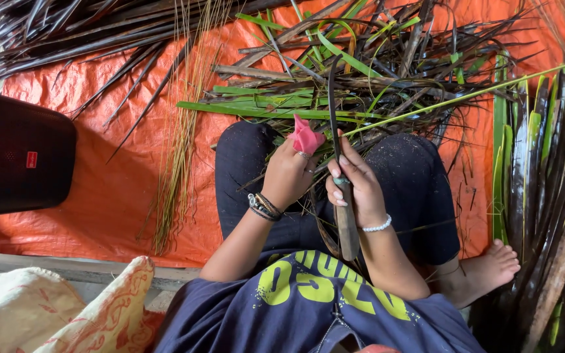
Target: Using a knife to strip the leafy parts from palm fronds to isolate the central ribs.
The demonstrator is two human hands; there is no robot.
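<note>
— Closest to us is our navy shirt [308, 301], and just above it both hands meet over our lap. What is each one holding?

— Our right hand [354, 189] is closed around a knife [346, 229]. Its wooden handle runs down toward our chest, and the blade end goes up through the fist. Our left hand [289, 173] is closed too, pinching a dark leaf strip [332, 104], with a pink cloth [305, 137] wrapped over the thumb or forefinger; we cannot tell which.

— Which way does the strip lie from the grip?

— It rises out from between the two hands and runs away from us. Its long axis is nearly straight up the view, bending slightly left at the far tip, and it points into the pile of green and dark fronds [374, 72] on the orange tarp [119, 183]. The lower end drops out of sight between our knees.

— And which hand is nearer to it?

— Both touch it, as far as we can see. The right hand's knife lies almost along the same line as the strip, just beside it. The left hand sits on the strip's left side, level with the right. More dark fronds [550, 196] lie by our bare foot [485, 268].
</note>
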